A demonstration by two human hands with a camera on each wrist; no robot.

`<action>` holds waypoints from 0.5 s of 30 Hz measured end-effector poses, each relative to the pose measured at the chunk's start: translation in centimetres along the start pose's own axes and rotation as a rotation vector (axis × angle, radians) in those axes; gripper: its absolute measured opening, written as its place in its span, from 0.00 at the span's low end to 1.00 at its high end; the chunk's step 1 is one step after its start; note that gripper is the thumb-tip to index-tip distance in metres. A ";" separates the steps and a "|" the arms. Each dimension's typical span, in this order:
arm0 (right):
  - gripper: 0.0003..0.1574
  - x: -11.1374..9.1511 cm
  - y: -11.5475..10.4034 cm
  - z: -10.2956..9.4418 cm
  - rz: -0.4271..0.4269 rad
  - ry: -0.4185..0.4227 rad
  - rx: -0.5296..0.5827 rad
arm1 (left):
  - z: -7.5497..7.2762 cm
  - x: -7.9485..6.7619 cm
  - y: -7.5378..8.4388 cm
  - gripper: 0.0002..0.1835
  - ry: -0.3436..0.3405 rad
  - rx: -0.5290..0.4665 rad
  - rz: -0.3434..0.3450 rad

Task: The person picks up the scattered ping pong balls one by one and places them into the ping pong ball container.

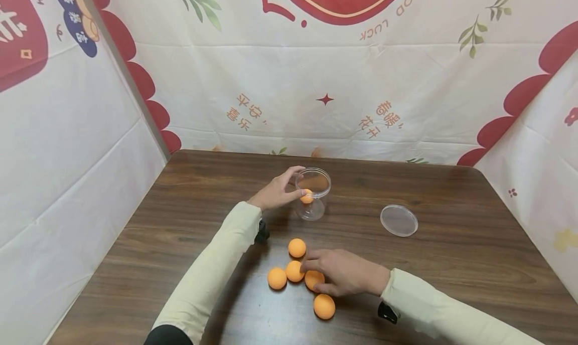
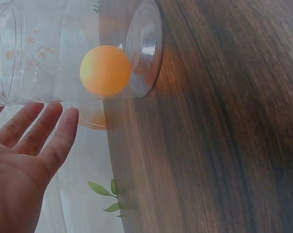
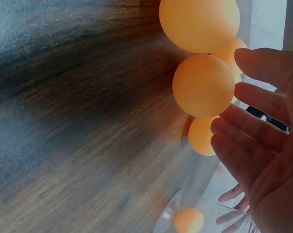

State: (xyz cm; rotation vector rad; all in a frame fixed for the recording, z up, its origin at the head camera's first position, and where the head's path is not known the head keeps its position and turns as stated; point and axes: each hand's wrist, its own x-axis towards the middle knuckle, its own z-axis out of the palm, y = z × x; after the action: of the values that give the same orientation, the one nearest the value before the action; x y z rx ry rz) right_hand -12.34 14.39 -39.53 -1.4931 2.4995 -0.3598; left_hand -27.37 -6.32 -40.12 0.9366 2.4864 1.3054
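A clear plastic jar (image 1: 319, 203) stands upright without its lid on the table, one orange ping-pong ball (image 2: 105, 71) inside it. My left hand (image 1: 274, 191) holds the jar by its left side near the rim, thumb in front and fingers behind. Several more orange balls lie in a loose cluster nearer me. Over the cluster's right side reaches my right hand (image 1: 346, 272), fingers spread and loosely bent. Its fingertips are right at one ball (image 3: 203, 86), which rests on the wood and is partly covered by the hand in the head view.
A round clear lid (image 1: 399, 220) lies flat to the right of the jar. The brown wooden table (image 1: 451, 249) is bordered at the back and sides by white printed cloth (image 1: 289, 74). One ball (image 1: 324, 307) sits nearest me, below the right hand.
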 end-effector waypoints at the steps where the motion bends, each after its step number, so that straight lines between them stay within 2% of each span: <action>1: 0.17 0.0 0.0 0.1 0.002 0.000 0.001 | 0.0 0.0 0.0 0.36 0.001 0.003 -0.006; 6: 0.18 -0.2 0.0 0.3 0.010 -0.004 -0.011 | 0.0 -0.1 0.2 0.35 0.006 0.013 -0.023; 15: 0.19 -0.4 0.1 0.7 0.020 -0.026 -0.005 | 0.1 0.0 0.0 0.36 0.000 0.004 -0.013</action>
State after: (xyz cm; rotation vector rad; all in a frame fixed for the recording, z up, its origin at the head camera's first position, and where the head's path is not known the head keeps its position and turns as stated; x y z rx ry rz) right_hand -12.03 14.74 -40.22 -1.4641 2.4957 -0.3291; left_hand -27.30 -6.23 -40.16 0.9196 2.4919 1.2963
